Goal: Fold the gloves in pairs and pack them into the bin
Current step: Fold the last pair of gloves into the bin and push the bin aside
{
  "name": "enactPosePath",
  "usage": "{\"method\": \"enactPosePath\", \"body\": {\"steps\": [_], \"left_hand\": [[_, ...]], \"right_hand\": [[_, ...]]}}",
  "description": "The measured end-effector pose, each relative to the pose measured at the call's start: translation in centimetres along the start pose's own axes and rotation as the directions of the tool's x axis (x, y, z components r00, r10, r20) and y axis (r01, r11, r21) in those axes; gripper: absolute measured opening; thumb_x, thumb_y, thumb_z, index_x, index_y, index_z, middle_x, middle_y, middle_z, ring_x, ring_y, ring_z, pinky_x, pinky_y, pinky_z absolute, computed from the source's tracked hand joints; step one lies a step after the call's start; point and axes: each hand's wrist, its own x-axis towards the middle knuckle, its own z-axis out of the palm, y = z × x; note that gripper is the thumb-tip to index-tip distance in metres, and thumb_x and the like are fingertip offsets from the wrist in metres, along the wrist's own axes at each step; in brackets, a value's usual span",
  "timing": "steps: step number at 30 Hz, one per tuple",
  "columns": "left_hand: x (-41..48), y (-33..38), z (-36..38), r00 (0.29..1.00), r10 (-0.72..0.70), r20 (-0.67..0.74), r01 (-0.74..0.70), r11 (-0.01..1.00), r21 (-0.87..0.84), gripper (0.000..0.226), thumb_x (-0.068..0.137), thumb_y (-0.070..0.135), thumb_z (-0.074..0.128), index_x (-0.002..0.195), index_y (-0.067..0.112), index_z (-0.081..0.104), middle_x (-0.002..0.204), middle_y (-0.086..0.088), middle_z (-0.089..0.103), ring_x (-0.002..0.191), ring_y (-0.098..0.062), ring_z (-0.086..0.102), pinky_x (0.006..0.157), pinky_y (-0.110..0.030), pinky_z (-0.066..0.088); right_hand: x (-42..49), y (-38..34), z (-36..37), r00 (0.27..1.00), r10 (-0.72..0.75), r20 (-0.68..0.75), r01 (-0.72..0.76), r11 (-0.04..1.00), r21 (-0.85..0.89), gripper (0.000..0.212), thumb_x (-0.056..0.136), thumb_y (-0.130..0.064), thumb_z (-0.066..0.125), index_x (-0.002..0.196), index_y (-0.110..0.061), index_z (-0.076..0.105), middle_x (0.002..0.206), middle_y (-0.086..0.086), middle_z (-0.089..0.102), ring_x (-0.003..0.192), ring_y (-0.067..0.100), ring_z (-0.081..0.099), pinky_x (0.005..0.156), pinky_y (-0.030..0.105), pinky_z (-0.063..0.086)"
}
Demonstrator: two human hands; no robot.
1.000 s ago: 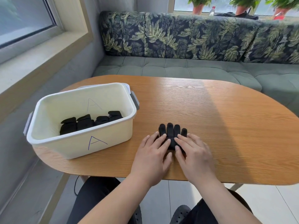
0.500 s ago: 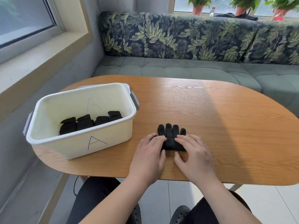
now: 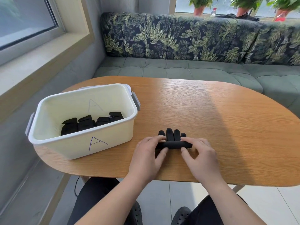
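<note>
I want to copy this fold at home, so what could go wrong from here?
1. The left hand and right hand pinch only the ends of the rolled part of the black fabric gloves; the middle might loosen and unroll.
2. The glove fingertips lie unrolled beyond the roll and may splay unevenly.
3. The white plastic bin already holds a row of folded black gloves, so a loose bundle could open when dropped in.

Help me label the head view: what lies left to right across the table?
white bin holding folded gloves → left hand → black gloves, half rolled, pinched by both hands → right hand
</note>
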Motion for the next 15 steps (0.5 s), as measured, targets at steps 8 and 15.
{"method": "enactPosePath", "body": {"steps": [8, 15], "left_hand": [[0.27, 0.17, -0.29, 0.998, -0.027, -0.053, 0.024, 0.999, -0.046, 0.037, 0.103, 0.047, 0.063, 0.140, 0.044, 0.058, 0.120, 0.021, 0.060, 0.115, -0.002, 0.052, 0.102, -0.030, 0.048], [0.00, 0.29, -0.06, 0.992, 0.057, -0.115, -0.045, 0.994, 0.100, 0.043, 0.108, 0.042, 0.056, 0.148, 0.029, 0.054, 0.144, 0.010, 0.048, 0.139, -0.012, 0.039, 0.118, -0.032, 0.037]], "right_hand": [[0.37, 0.75, 0.13, 0.999, 0.035, -0.023, -0.035, 0.999, 0.033, 0.029, 0.097, -0.039, 0.074, 0.125, -0.044, 0.071, 0.105, -0.020, 0.061, 0.095, 0.002, 0.061, 0.085, 0.026, 0.052], [0.69, 0.70, 0.34, 0.998, 0.015, -0.060, -0.016, 1.000, -0.024, 0.030, 0.101, -0.042, 0.067, 0.131, -0.041, 0.071, 0.105, -0.022, 0.058, 0.090, 0.003, 0.059, 0.073, 0.019, 0.048]]}}
